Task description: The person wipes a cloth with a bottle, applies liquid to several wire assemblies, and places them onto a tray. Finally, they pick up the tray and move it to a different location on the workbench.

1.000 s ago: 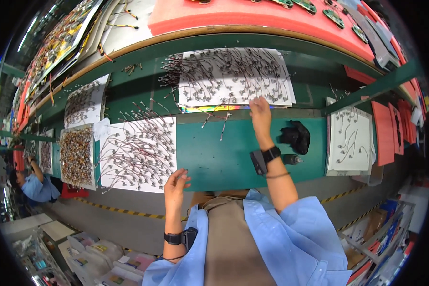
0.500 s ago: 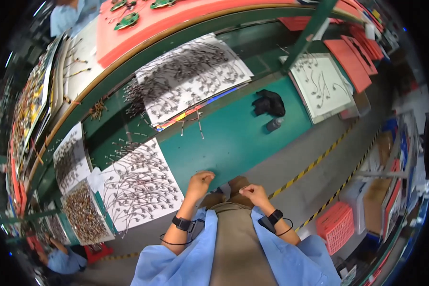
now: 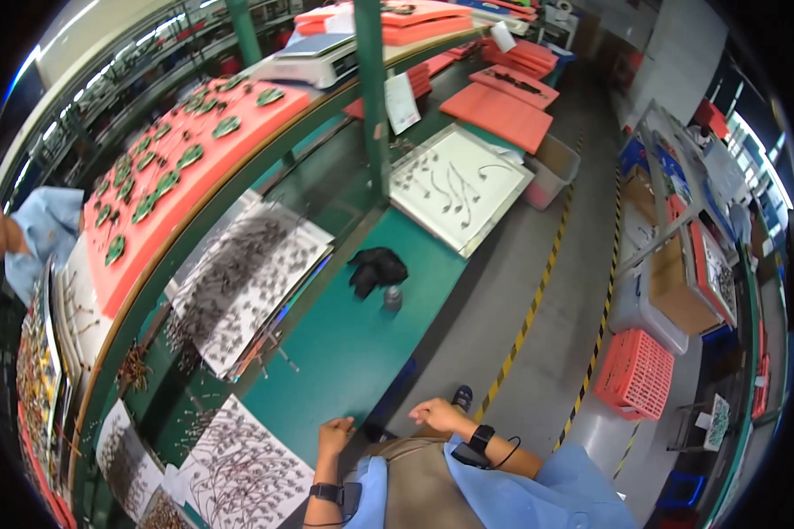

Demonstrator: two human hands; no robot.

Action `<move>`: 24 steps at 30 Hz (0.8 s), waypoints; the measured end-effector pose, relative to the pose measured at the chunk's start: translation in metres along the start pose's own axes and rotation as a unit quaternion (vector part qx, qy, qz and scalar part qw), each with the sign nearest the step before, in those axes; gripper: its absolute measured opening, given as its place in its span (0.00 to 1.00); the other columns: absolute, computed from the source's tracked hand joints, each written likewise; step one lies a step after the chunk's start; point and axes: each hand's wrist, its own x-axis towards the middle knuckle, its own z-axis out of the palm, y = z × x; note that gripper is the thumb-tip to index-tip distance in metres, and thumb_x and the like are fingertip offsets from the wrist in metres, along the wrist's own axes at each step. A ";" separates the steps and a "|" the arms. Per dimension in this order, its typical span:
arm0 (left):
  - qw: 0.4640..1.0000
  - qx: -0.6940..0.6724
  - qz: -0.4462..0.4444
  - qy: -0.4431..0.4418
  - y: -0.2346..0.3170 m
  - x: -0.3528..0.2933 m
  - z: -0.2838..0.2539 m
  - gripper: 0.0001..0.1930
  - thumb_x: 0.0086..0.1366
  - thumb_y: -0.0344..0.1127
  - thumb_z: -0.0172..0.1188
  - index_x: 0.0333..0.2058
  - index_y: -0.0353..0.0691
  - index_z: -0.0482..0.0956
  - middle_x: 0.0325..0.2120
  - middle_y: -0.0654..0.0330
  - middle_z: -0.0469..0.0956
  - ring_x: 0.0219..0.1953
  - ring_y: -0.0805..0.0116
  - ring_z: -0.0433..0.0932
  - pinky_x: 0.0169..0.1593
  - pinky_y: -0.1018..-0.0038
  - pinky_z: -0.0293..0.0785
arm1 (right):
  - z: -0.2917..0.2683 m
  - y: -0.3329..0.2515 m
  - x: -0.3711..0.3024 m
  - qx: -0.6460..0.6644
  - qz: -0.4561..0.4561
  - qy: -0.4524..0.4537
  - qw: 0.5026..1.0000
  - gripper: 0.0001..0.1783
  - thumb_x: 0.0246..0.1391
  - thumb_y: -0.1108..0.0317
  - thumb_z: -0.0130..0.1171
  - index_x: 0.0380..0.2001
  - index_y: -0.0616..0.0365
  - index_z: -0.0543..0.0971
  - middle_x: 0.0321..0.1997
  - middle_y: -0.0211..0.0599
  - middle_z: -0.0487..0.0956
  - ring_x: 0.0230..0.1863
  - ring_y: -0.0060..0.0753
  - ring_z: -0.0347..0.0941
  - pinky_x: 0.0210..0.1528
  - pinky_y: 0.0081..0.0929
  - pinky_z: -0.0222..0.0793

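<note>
The left hand (image 3: 335, 435) and right hand (image 3: 441, 414) have shifted lower, to bottom centre, fingers bent; whether either grips anything, I cannot tell. Wire leads (image 3: 245, 472) spread at lower left.

No words, brands or numbers can be read. A white paper sheet (image 3: 401, 103) at the green post (image 3: 370, 106) carries faint marks, too small to make out. The only clear signs are wordless: yellow-and-black hazard stripes (image 3: 536, 298) running in two lines along the grey floor (image 3: 551, 348) beside the counter (image 3: 326, 379)
</note>
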 end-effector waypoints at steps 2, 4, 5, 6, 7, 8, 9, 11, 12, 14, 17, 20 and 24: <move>0.999 -0.052 0.001 -0.004 0.013 0.008 0.035 0.10 0.56 0.37 0.58 0.29 0.35 0.79 0.23 0.60 0.76 0.21 0.75 0.74 0.25 0.80 0.71 | -0.041 0.012 -0.004 0.012 -0.004 0.013 1.000 0.11 0.46 0.63 0.60 0.24 0.62 0.79 0.24 0.34 0.79 0.27 0.21 0.74 0.33 0.21 0.69; 0.997 -0.077 0.003 -0.003 0.031 0.014 0.075 0.10 0.56 0.37 0.58 0.30 0.35 0.78 0.23 0.60 0.76 0.21 0.75 0.74 0.25 0.80 0.72 | -0.088 0.013 -0.016 -0.044 0.026 0.038 0.998 0.12 0.45 0.62 0.61 0.24 0.62 0.80 0.24 0.34 0.79 0.27 0.21 0.74 0.32 0.21 0.69; 0.997 -0.074 -0.005 -0.005 0.042 0.016 0.100 0.10 0.56 0.37 0.57 0.31 0.35 0.78 0.23 0.61 0.76 0.21 0.75 0.74 0.25 0.80 0.72 | -0.116 0.016 -0.021 -0.073 0.042 0.049 0.995 0.12 0.44 0.61 0.62 0.24 0.62 0.80 0.24 0.34 0.79 0.27 0.21 0.74 0.32 0.21 0.69; 0.997 -0.072 -0.013 -0.006 0.052 0.016 0.125 0.11 0.57 0.37 0.57 0.32 0.35 0.78 0.23 0.61 0.76 0.21 0.75 0.74 0.25 0.80 0.72 | -0.144 0.023 -0.025 -0.071 0.039 0.050 0.995 0.12 0.44 0.61 0.62 0.24 0.62 0.80 0.24 0.34 0.79 0.27 0.21 0.74 0.32 0.21 0.69; 0.997 -0.069 -0.024 -0.007 0.062 0.016 0.151 0.11 0.57 0.37 0.56 0.33 0.35 0.77 0.23 0.61 0.76 0.21 0.75 0.74 0.25 0.80 0.72 | -0.172 0.031 -0.030 -0.061 0.044 0.065 0.995 0.13 0.44 0.61 0.62 0.23 0.61 0.80 0.23 0.34 0.79 0.27 0.21 0.74 0.31 0.21 0.69; 0.997 -0.067 -0.025 -0.007 0.074 0.018 0.181 0.11 0.57 0.37 0.56 0.33 0.35 0.77 0.23 0.61 0.76 0.21 0.75 0.74 0.25 0.80 0.72 | -0.204 0.040 -0.037 -0.052 0.050 0.079 0.994 0.13 0.43 0.61 0.63 0.23 0.61 0.80 0.23 0.34 0.79 0.27 0.21 0.74 0.31 0.21 0.69; 0.997 -0.067 -0.033 -0.017 0.087 0.020 0.208 0.11 0.57 0.37 0.56 0.33 0.35 0.77 0.23 0.61 0.76 0.22 0.75 0.74 0.25 0.80 0.72 | -0.232 0.051 -0.045 -0.041 0.058 0.089 0.993 0.13 0.42 0.61 0.63 0.23 0.61 0.80 0.23 0.34 0.79 0.27 0.21 0.74 0.31 0.20 0.69; 0.996 -0.061 -0.041 -0.041 0.104 0.027 0.262 0.11 0.58 0.37 0.55 0.33 0.35 0.77 0.23 0.61 0.76 0.22 0.75 0.74 0.24 0.80 0.71 | -0.296 0.082 -0.050 -0.003 0.040 0.096 0.995 0.12 0.45 0.62 0.61 0.24 0.62 0.80 0.21 0.34 0.79 0.26 0.21 0.75 0.30 0.19 0.69; 0.996 -0.054 -0.038 -0.060 0.118 0.032 0.291 0.11 0.58 0.37 0.55 0.34 0.35 0.77 0.23 0.61 0.76 0.22 0.75 0.74 0.24 0.79 0.71 | -0.326 0.102 -0.052 0.010 0.044 0.109 0.993 0.12 0.47 0.62 0.59 0.26 0.62 0.79 0.22 0.35 0.79 0.26 0.22 0.75 0.31 0.20 0.69; 0.995 -0.037 -0.068 -0.070 0.143 0.036 0.341 0.11 0.58 0.37 0.55 0.33 0.36 0.78 0.21 0.62 0.76 0.21 0.76 0.73 0.24 0.81 0.70 | -0.379 0.131 -0.063 0.033 0.045 0.129 0.990 0.12 0.50 0.64 0.55 0.27 0.64 0.79 0.23 0.35 0.79 0.27 0.22 0.75 0.31 0.20 0.69; 0.993 0.040 0.013 -0.107 0.149 0.067 0.395 0.11 0.57 0.38 0.56 0.31 0.36 0.78 0.18 0.63 0.74 0.20 0.77 0.71 0.24 0.81 0.67 | -0.442 0.152 -0.078 0.084 0.011 0.193 0.978 0.12 0.50 0.65 0.54 0.27 0.65 0.79 0.24 0.36 0.79 0.26 0.22 0.74 0.30 0.19 0.68; 0.993 0.027 -0.036 -0.112 0.170 0.082 0.440 0.12 0.58 0.39 0.55 0.33 0.36 0.77 0.22 0.63 0.75 0.23 0.76 0.72 0.26 0.80 0.69 | -0.492 0.181 -0.088 0.018 0.067 0.211 0.975 0.11 0.49 0.66 0.55 0.28 0.65 0.79 0.23 0.36 0.78 0.25 0.23 0.74 0.28 0.19 0.67; 0.990 0.044 -0.079 -0.106 0.201 0.108 0.479 0.13 0.59 0.39 0.54 0.36 0.35 0.76 0.27 0.61 0.76 0.27 0.73 0.75 0.30 0.78 0.72 | -0.533 0.189 -0.081 0.040 0.126 0.231 0.964 0.11 0.47 0.64 0.58 0.26 0.63 0.80 0.22 0.33 0.78 0.24 0.21 0.72 0.28 0.17 0.66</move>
